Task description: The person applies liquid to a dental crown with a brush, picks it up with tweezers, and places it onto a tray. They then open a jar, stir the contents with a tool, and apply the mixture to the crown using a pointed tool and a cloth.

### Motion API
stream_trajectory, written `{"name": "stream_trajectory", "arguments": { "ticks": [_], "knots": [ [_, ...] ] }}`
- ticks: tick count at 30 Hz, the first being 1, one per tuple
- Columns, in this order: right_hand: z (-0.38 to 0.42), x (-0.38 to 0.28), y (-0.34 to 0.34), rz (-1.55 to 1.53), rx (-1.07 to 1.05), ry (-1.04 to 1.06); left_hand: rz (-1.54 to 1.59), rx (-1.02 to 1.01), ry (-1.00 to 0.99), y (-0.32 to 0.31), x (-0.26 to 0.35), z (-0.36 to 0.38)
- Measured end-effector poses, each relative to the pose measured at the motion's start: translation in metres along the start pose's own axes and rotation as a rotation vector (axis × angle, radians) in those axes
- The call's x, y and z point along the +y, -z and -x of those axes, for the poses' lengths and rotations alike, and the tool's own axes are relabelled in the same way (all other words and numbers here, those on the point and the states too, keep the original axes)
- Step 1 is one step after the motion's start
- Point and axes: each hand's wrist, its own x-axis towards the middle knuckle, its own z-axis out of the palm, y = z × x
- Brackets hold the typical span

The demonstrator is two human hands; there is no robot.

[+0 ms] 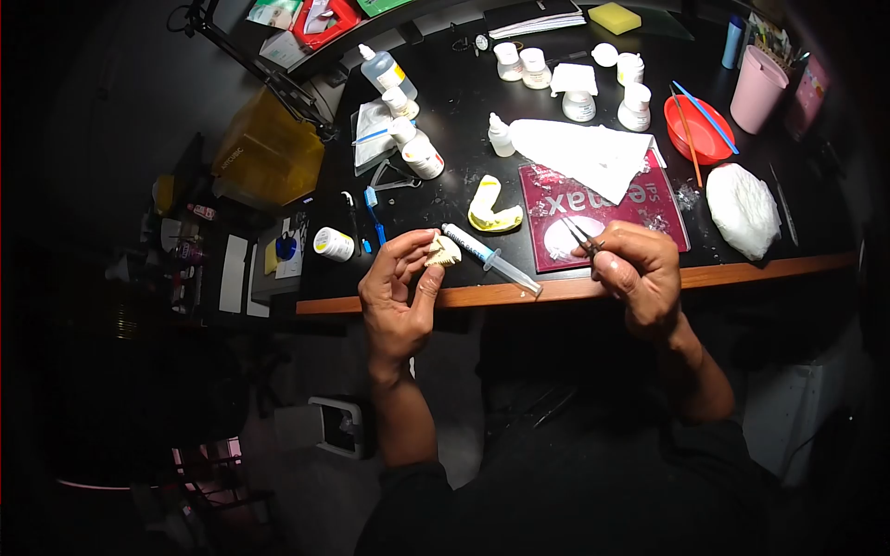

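Note:
My left hand [400, 292] pinches a small cream-coloured dental model piece [442, 251] between thumb and fingers, just over the table's front edge. In my right hand [640, 271] is a pair of dark tweezers [586, 243], their tips pointing up and left over a maroon board [663, 208] with white lettering. A labelled syringe [491, 259] lies between the hands, its upper end close to my left fingers. Behind it a yellow and white arch-shaped model [492, 206] rests on the black table.
White tissue [593, 153] partly covers the board. Right of it are a red bowl [700, 131] with two brushes across it and a white bundle [743, 211]. Several bottles and jars stand behind. A toothbrush [374, 215] and a white jar [333, 244] are at left.

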Motion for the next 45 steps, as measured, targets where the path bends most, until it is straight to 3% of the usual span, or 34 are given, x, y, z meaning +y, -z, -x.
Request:
{"name": "stream_trajectory", "arguments": {
  "ticks": [2,6,16,27,31,35,39,41,43,45],
  "knots": [
    [-0.008,0.005,0.011,0.13,-0.028,0.085,-0.03,0.06,0.006,0.0,-0.003,-0.001],
    [-0.023,-0.007,0.028,0.386,-0.023,0.007,-0.085,0.112,0.004,0.005,-0.012,-0.003],
    [-0.029,-0.005,0.038,0.377,0.036,-0.068,-0.176,0.141,-0.006,0.009,-0.015,-0.007],
    [-0.027,-0.009,0.039,0.247,0.035,-0.132,-0.743,0.363,-0.067,-0.004,-0.027,0.009],
    [-0.049,-0.011,0.028,0.547,-0.105,-0.118,-0.826,0.404,0.037,-0.008,-0.031,0.015],
    [-0.097,-0.01,0.0,0.811,-0.331,0.136,-0.782,0.426,0.134,-0.009,-0.033,0.016],
    [-0.146,0.011,-0.042,1.013,-0.305,0.399,-0.758,0.441,0.092,-0.007,-0.033,0.014],
    [-0.168,0.017,-0.066,1.093,-0.257,0.412,-0.732,0.439,0.053,-0.004,-0.033,0.014],
    [-0.197,0.016,-0.09,1.318,-0.371,0.151,-0.688,0.449,-0.002,0.002,-0.024,0.013],
    [-0.22,0.026,-0.105,1.382,-0.379,0.106,-0.622,0.478,-0.095,0.017,-0.022,0.016]
  ]
}}
